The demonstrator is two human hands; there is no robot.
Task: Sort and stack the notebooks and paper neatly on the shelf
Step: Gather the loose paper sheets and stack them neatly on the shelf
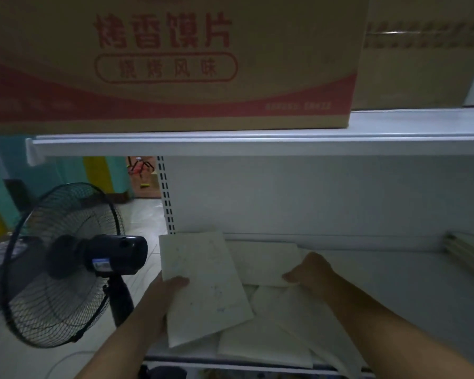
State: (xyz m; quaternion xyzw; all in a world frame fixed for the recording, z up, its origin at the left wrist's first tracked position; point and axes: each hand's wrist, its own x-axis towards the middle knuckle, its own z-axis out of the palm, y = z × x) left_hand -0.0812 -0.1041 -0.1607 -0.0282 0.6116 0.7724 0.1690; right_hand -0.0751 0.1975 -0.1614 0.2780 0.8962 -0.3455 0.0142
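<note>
My left hand [164,294] grips a white notebook [205,285] by its left edge, thumb on the cover, and holds it tilted above the lower shelf [394,296]. My right hand [309,272] pinches the near right corner of a second white notebook or paper pad [263,262] lying farther back on the shelf. More white sheets [268,343] lie loose and overlapping on the shelf below both hands, near the front edge.
A black standing fan [66,263] stands close at the left of the shelf. A large cardboard box [170,64] sits on the upper shelf [257,143], and a second box [422,64] sits to its right. Pale stacked items [468,250] lie at the far right of the lower shelf.
</note>
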